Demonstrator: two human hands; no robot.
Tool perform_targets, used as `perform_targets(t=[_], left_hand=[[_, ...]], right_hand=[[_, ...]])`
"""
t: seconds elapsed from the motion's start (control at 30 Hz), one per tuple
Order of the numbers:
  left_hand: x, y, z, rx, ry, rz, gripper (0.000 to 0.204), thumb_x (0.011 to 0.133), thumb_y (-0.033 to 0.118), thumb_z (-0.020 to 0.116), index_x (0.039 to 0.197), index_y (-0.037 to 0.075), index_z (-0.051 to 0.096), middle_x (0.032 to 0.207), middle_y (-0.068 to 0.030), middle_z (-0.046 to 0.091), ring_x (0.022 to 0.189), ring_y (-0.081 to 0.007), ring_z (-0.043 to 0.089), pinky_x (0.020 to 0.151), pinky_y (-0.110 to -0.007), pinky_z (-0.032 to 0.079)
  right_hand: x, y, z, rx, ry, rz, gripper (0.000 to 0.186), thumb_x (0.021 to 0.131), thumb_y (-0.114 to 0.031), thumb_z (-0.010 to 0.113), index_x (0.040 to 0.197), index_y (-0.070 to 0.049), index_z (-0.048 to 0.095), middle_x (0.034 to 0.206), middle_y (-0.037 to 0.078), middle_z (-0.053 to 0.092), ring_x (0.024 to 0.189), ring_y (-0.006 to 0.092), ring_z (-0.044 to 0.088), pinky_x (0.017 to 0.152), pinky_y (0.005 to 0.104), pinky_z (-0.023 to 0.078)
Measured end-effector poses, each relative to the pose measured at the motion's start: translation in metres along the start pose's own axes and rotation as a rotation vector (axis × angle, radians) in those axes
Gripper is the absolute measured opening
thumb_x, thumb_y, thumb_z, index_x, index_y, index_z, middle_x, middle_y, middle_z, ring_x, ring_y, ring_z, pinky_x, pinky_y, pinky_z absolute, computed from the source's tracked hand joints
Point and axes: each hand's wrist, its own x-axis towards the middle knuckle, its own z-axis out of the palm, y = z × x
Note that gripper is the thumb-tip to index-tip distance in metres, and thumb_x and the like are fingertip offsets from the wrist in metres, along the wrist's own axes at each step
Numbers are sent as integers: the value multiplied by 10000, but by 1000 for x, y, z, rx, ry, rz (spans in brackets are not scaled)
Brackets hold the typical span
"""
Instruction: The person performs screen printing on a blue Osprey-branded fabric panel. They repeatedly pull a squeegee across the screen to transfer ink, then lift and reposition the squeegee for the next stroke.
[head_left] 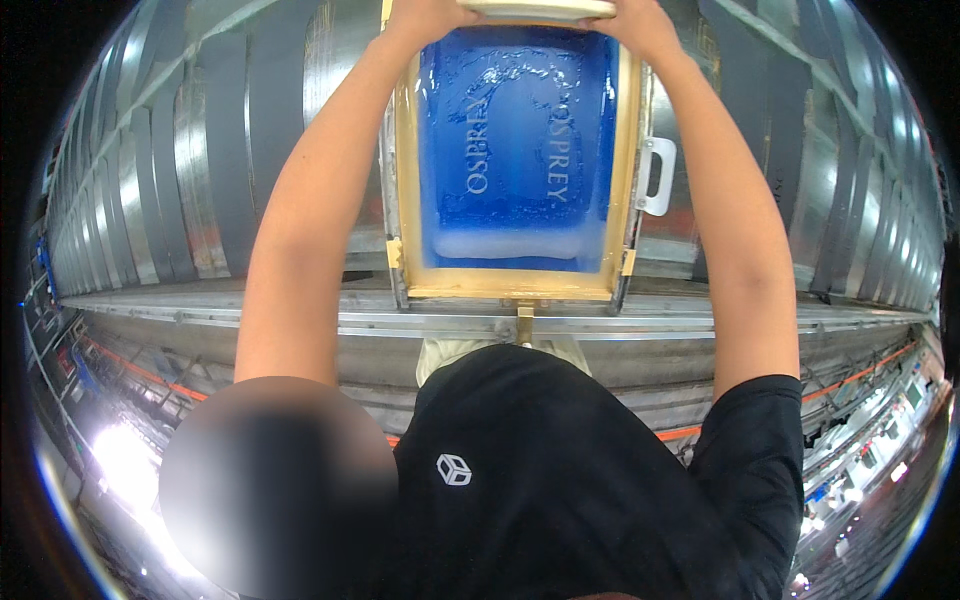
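Observation:
A screen-printing frame (500,286) lies in front of me, its borders covered with yellowish tape. Its blue mesh (515,130) carries wet, glossy ink smears and two lines of pale lettering running lengthwise. A pale band of ink crosses the near end of the mesh. At the frame's far end, a cream-coloured squeegee (540,9) spans the width, cut off by the upper picture edge. My left hand (428,18) grips its left end, and my right hand (640,25) grips its right end. Both arms are stretched forward along the frame's sides.
A white loop handle (656,177) sticks out on the frame's right side. Long metal rails (420,323) run crosswise between the frame and my body. Grey panels (220,150) in rows cover the shiny table on both sides. An orange strip (860,375) runs below the rails.

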Motion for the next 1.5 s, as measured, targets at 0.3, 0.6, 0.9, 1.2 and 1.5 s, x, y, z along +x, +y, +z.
perform_targets(t=[0.3, 0.6, 0.9, 1.2, 1.5], left_hand=[[-74, 33, -9, 1, -182, -96, 296, 810, 348, 784, 1093, 260, 784, 984, -8, 766, 929, -261, 722, 738, -450, 517], [-328, 139, -33, -143, -111, -37, 420, 637, 36, 763, 1012, 226, 776, 1000, 22, 727, 957, -210, 641, 889, -407, 433], [-335, 154, -27, -119, -104, -91, 385, 692, 55, 714, 1032, 235, 732, 1071, 51, 706, 1036, -210, 634, 913, -416, 415], [-372, 161, -36, -249, 23, -155, 433, 688, 42, 752, 1089, 203, 731, 1153, 28, 707, 1163, -205, 609, 984, -429, 414], [-416, 19, -115, -214, 47, -204, 428, 681, -24, 725, 1070, 154, 739, 1113, -28, 733, 1114, -267, 646, 950, -421, 481]], right_hand=[[-73, -12, 22, -2, -165, 71, 526, 785, -479, 817, 1133, -89, 753, 1040, 166, 738, 979, 349, 707, 880, 441, 547], [-345, -75, 34, 162, -149, 64, 485, 707, -68, 796, 1177, -70, 676, 1201, 152, 637, 1176, 348, 579, 1000, 449, 480], [-233, 84, 59, 345, 312, 388, 449, 980, -386, 665, 1272, -46, 652, 1016, 146, 672, 861, 220, 607, 770, 388, 480], [-205, 41, 28, 550, 424, 416, 336, 1011, -338, 595, 1141, -50, 710, 923, 70, 707, 822, 166, 627, 784, 330, 486], [-162, -159, 54, 546, 545, 188, 306, 1020, -330, 572, 1170, -103, 713, 1065, 130, 719, 904, 239, 670, 842, 373, 503]])
